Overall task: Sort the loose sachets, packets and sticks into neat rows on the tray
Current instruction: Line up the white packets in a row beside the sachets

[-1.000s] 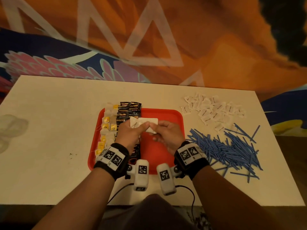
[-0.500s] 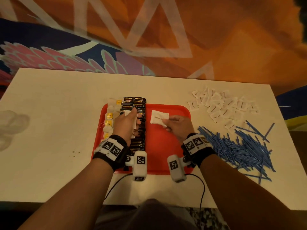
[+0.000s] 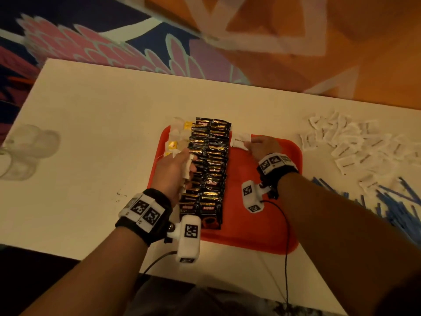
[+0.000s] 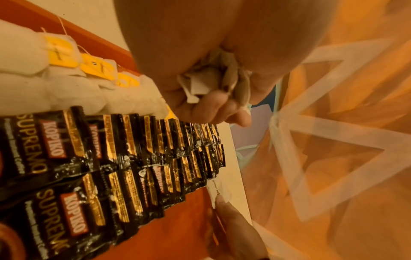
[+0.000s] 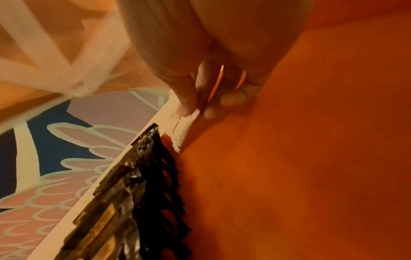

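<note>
The tray (image 3: 262, 233) is red, the coffee packets (image 3: 208, 169) black with gold bands and red labels. Tea bags (image 3: 176, 137) are white with yellow tags; the sticks (image 3: 401, 201) are blue, the sugar sachets (image 3: 355, 142) white.

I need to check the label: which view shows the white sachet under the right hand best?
The left wrist view: the sachet lies unblurred, its "brown sug" print legible. The head view shows its spot at the tray's far edge beside the right hand; the right wrist view blurs the print.
</note>
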